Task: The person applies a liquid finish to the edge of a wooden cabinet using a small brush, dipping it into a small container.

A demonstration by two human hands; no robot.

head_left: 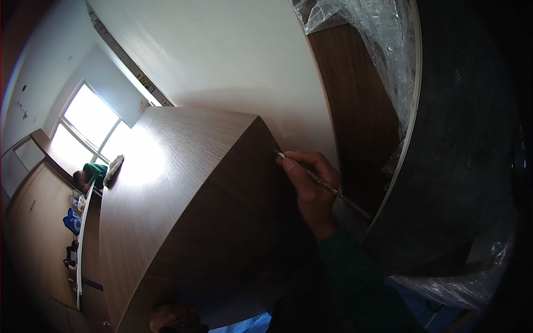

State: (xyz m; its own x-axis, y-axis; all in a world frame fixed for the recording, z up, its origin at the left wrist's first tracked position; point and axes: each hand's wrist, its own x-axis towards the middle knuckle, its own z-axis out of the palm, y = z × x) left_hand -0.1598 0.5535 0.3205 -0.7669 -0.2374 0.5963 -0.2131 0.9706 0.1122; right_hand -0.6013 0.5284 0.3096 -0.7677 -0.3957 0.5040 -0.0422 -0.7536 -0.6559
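My right hand is closed around a thin brush-like stick, held the way a pencil is. Its dark tip touches or nearly touches the dark side face of a large wood-grain cabinet, close to the far upper corner. Whether the tip is a brush or a point is too small to tell. Low in the picture, my left hand shows dimly by the lower part of the same cabinet, its fingers lost in shadow. The cabinet's lighter grained face shines with window glare.
A white wall stands behind the cabinet. To the right are a dark brown panel, clear plastic wrap and a large dark panel. Far left, a person in green leans by a bench with a blue bag.
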